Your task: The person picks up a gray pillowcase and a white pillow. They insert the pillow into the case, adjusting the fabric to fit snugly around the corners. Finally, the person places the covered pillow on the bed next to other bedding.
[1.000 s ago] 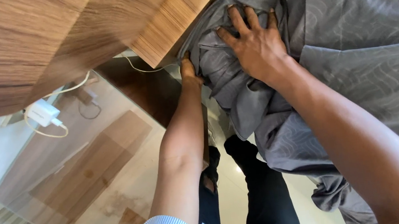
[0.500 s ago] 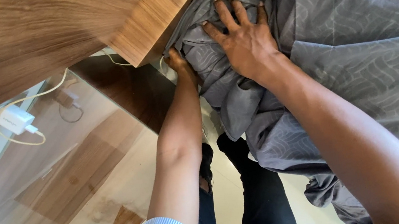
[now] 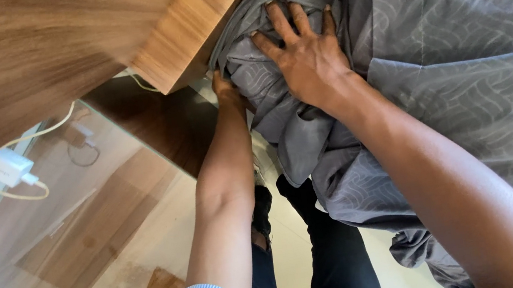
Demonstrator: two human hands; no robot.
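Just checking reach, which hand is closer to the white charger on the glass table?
Left. The left hand grips the grey fabric nearer the white charger; the right hand presses farther away.

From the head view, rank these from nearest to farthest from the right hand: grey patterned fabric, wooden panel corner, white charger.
1. Grey patterned fabric: under the right hand.
2. Wooden panel corner: to its left.
3. White charger: far left, over the glass tabletop.

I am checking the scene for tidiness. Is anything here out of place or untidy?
Yes. A white charger with its looped cable lies loose on the glass table. The grey patterned fabric is bunched under the right hand, near the left hand.
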